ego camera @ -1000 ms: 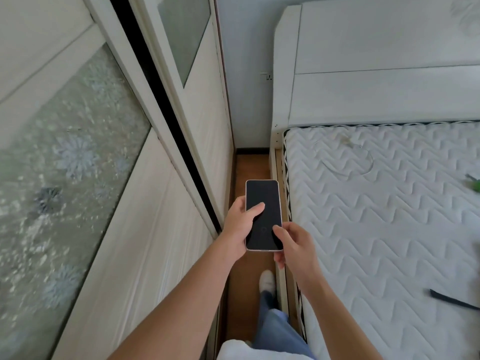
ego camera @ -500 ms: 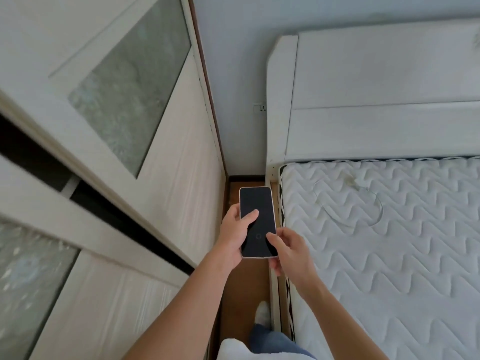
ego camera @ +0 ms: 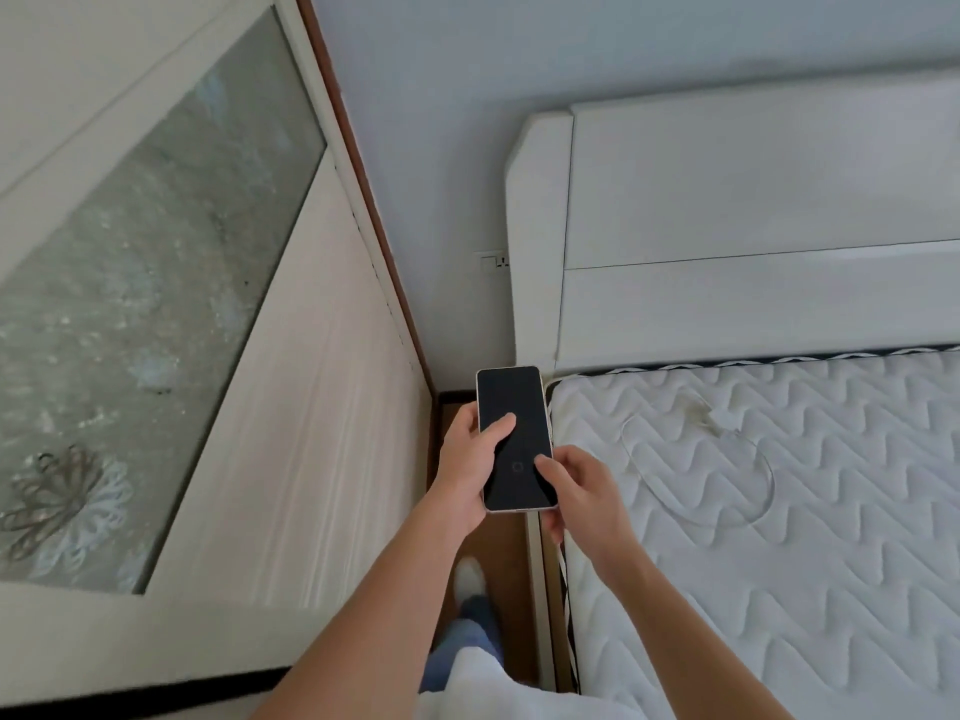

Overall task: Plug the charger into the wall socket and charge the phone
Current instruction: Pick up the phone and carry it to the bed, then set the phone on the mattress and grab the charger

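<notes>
I hold a phone with a dark screen upright in front of me, over the gap between wardrobe and bed. My left hand grips its left edge, thumb across the glass. My right hand holds its lower right corner, thumb on the screen. A white charger with a looped cable lies on the mattress, just right of my hands. The wall socket is a white plate on the far wall, half hidden by the headboard's edge.
A white wardrobe with frosted patterned glass panels fills the left side. The white headboard stands at the back right. A narrow strip of wooden floor runs between wardrobe and bed, with my foot on it.
The view has tilted up and moved toward the far wall, so the socket and headboard look nearer. Both hands keep the same hold on the phone.
</notes>
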`<action>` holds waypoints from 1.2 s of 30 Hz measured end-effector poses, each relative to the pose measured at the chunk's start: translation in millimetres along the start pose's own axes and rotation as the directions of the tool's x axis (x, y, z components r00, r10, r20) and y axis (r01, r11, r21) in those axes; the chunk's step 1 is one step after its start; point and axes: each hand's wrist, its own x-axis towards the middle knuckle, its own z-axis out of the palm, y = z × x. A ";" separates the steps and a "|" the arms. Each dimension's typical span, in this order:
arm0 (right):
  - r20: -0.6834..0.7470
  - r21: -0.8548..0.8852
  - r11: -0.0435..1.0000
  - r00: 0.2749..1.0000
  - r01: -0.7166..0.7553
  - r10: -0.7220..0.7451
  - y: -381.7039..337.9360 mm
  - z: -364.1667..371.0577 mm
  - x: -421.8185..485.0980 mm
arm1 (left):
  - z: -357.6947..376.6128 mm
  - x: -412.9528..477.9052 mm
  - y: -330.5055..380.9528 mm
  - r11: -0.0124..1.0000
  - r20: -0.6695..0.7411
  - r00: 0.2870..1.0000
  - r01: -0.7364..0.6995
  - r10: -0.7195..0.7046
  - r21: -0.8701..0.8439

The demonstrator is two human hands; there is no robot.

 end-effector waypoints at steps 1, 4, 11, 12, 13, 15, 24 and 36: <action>-0.010 -0.001 1.000 1.000 -0.003 0.003 -3.0 -1.1 10.2 | 2.6 11.5 4.8 1.000 0.010 1.000 0.006 -0.006 0.001; -0.054 0.021 1.000 0.998 -0.015 0.016 -12.0 -5.2 42.3 | 12.1 49.7 18.3 0.999 0.056 0.998 0.035 -0.035 0.005; -0.218 0.061 0.995 0.972 -0.074 0.085 -33.0 -26.3 133.0 | 56.8 155.0 61.9 0.991 0.209 0.971 0.104 -0.119 0.080; -0.242 0.065 0.994 0.965 -0.086 0.100 -36.6 -30.1 145.8 | 64.5 169.1 69.2 0.988 0.230 0.964 0.116 -0.136 0.100; -0.265 0.068 0.993 0.958 -0.100 0.114 -40.5 -33.8 157.4 | 71.7 182.0 76.4 0.985 0.252 0.956 0.125 -0.151 0.117; -0.313 0.075 0.990 0.940 -0.116 0.134 -49.9 -40.6 179.0 | 86.3 207.3 90.2 0.980 0.296 0.939 0.133 -0.173 0.150; -0.560 0.153 0.965 0.786 -0.214 0.263 -54.9 -83.7 224.5 | 166.6 274.2 106.7 0.919 0.484 0.817 0.132 -0.313 0.370; -0.721 0.303 0.904 0.547 -0.303 0.425 -2.2 -124.4 184.2 | 249.6 260.8 41.7 0.804 0.573 0.654 0.092 -0.494 0.588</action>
